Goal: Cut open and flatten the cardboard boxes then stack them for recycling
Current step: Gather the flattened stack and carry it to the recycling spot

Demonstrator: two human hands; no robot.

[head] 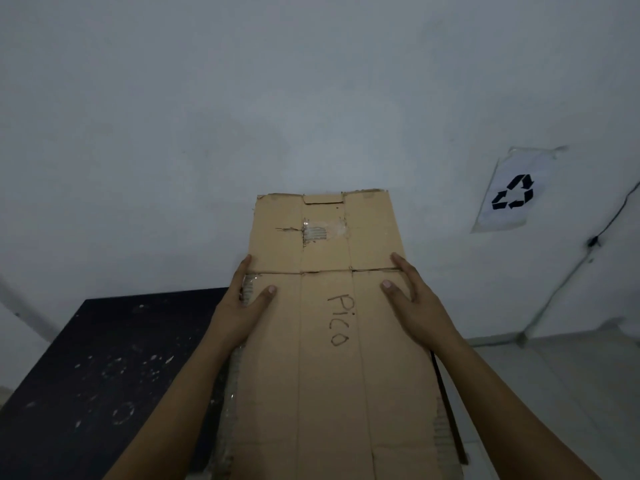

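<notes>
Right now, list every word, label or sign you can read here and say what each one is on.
"Pico": handwritten in dark marker on the flattened cardboard box that the left hand and right hand hold by its side edges.
Recycling symbol, three black chasing arrows, no words: on the white sheet stuck to the wall.
No other text is visible.

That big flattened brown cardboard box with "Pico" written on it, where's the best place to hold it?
By its two long side edges, one hand from each side, near the crosswise fold, as the left hand and right hand do now. The flattened brown cardboard box is wide, thin and creased, so one-sided holds would likely let it fold.
</notes>
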